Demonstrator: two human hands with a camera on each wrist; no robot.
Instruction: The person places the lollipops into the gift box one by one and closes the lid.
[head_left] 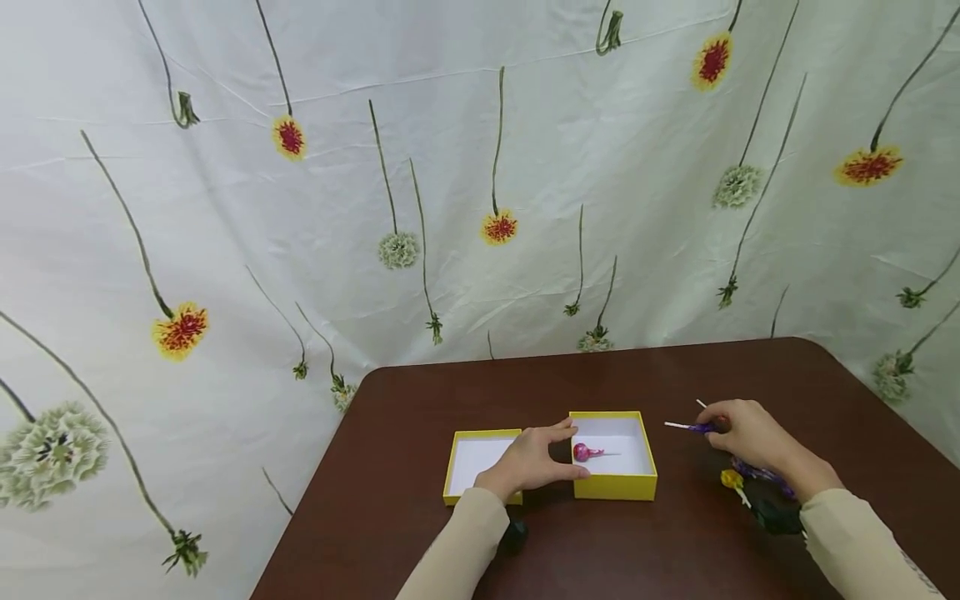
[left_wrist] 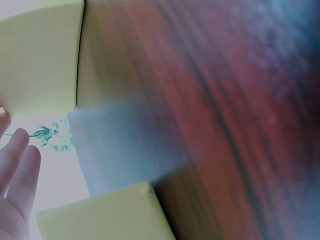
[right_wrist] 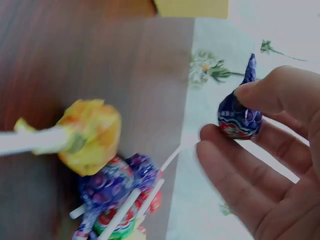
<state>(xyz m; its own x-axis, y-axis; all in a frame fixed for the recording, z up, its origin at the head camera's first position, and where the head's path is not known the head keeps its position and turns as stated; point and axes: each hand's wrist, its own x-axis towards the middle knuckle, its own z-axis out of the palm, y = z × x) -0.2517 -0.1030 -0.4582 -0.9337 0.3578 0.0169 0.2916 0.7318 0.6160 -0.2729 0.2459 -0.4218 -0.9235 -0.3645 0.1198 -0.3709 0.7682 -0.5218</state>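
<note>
In the head view my left hand (head_left: 534,458) is at the left side of a yellow box (head_left: 617,487) with a white inside. Its thumb and fingers are spread along the near and far parts of that side. A pink-wrapped lollipop (head_left: 583,452) lies in the box, stick pointing right. My right hand (head_left: 753,433), right of the box, pinches a purple-wrapped lollipop (right_wrist: 240,117) between thumb and fingers. Below it lie a yellow-wrapped lollipop (right_wrist: 92,135) and several more wrapped lollipops (right_wrist: 107,185), partly hidden by the right arm in the head view.
A shallow yellow lid (head_left: 476,462), white inside, lies left of the box, partly behind the left hand. Everything rests on a dark brown table (head_left: 420,400) with rounded far corners. Behind it hangs a white flower-print cloth (head_left: 450,183).
</note>
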